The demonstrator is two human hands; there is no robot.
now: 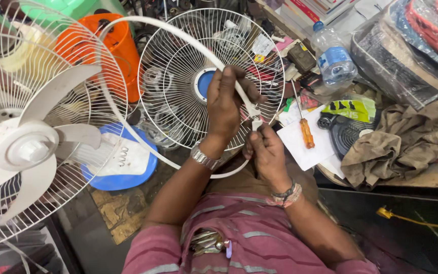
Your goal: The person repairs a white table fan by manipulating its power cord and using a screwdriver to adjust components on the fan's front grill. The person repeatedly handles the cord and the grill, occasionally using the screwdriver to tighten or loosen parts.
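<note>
Clear plastic bottle [333,56] with blue cap and blue label, lying on the bench near its back edge. Small white tag [263,45] on the wire fan guard [198,76]. Yellow-green packet with black print [350,109] mid-bench, beside a white paper sheet [307,144] at the front edge. Clear plastic-wrapped bundles [406,50] at the bench's far right corner.

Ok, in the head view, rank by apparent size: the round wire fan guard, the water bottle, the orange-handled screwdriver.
1. Round wire fan guard, by far the largest.
2. Water bottle.
3. Orange-handled screwdriver, similar in length to the bottle but far thinner, so that ranking is less sure.
</note>
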